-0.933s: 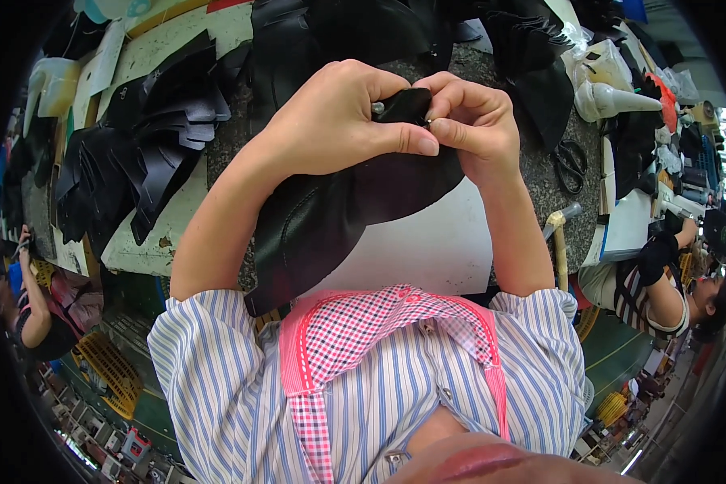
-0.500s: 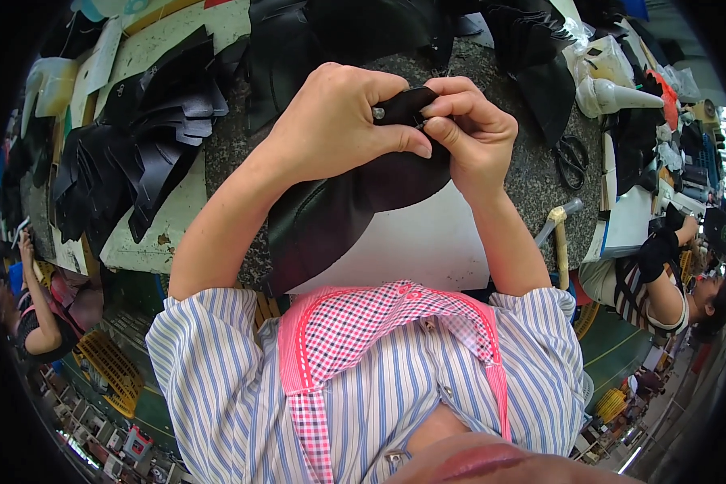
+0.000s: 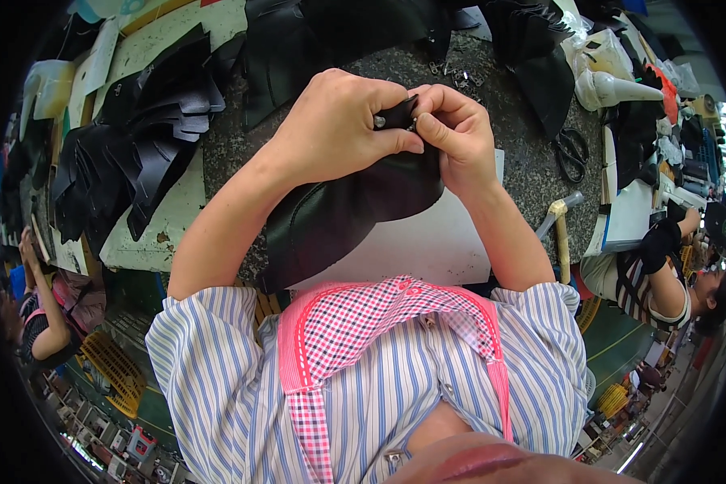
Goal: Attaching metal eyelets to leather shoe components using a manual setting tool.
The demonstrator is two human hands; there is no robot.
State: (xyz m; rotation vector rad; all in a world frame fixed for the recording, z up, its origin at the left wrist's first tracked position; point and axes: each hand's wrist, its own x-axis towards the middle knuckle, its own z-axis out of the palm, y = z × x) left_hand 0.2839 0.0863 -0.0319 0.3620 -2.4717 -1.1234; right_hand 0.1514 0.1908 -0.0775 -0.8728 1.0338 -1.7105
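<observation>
A black leather piece (image 3: 323,222) with a stitched line hangs from my hands over a white sheet (image 3: 436,246). My left hand (image 3: 343,121) is closed round its upper end, thumb and forefinger pinching a narrow black tab. A small round metal bit (image 3: 379,122) shows beside that forefinger. My right hand (image 3: 458,133) is closed at the tab's other end, its thumb and fingertips pressed together. Something tiny and metallic glints at those fingertips, too small to name. Behind my right hand, several small metal pieces (image 3: 462,78) lie on the dark speckled slab (image 3: 524,173).
Black scissors (image 3: 571,157) and a hammer (image 3: 560,234) lie to the right. Stacked black leather pieces (image 3: 129,153) spread at the left, with more (image 3: 355,28) along the back. A white cone-tipped bottle (image 3: 617,90) lies at the far right. Other people sit on both sides.
My right hand has shifted left and slightly down, closer to my left hand. The small metal pieces behind it have come into sight. My left hand has barely moved.
</observation>
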